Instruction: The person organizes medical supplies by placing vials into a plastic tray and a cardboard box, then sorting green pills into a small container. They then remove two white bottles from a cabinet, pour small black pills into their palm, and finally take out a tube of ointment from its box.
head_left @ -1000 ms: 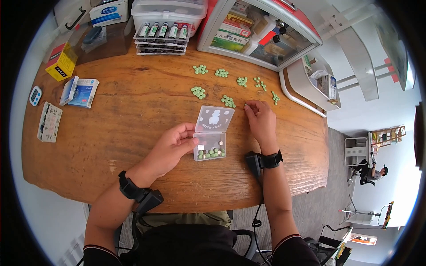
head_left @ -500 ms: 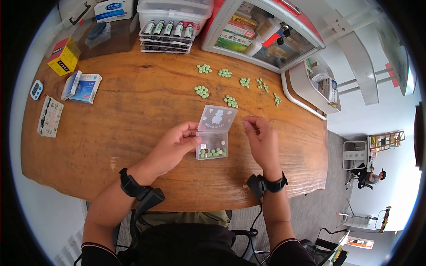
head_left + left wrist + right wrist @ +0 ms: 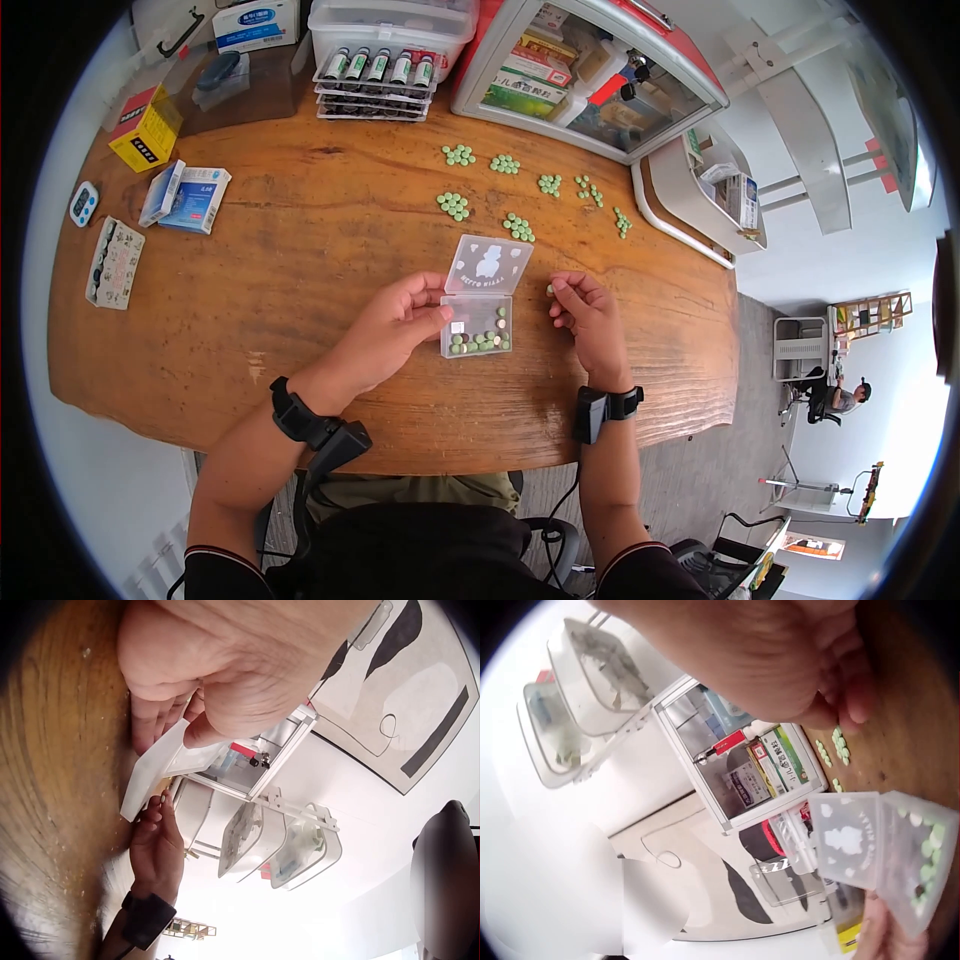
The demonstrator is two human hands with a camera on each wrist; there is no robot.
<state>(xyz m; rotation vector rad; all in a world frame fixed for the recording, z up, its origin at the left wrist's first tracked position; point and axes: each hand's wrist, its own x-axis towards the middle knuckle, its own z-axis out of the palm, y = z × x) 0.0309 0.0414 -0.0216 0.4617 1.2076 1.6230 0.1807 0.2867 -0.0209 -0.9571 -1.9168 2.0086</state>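
Observation:
My left hand (image 3: 405, 318) grips the left side of a clear plastic pill box (image 3: 447, 344), its thumb over the wall. The lid (image 3: 488, 266), printed with a white figure, stands up at the back. Inside lie green tablets (image 3: 487, 338), a few whitish ones and a small white square (image 3: 457, 328). Right of the box, my right hand (image 3: 592, 318) pinches a small pale tablet (image 3: 550, 289) between thumb and index finger. In the right wrist view the palm hides those fingertips. Several piles of green tablets (image 3: 453, 206) lie beyond the box, the nearest (image 3: 519, 227) just behind the lid.
At the back stand a rack of small bottles (image 3: 378, 70) and a glass-fronted cabinet (image 3: 590, 75). A white bin (image 3: 700, 200) is at the right edge. Blue-white boxes (image 3: 195, 200), a yellow box (image 3: 147, 130), a timer (image 3: 84, 204) and a patterned case (image 3: 115, 264) lie left.
My right hand has drawn back from near the tablet piles to beside the box. One more green tablet shows inside, near the right wall. My left hand keeps its hold.

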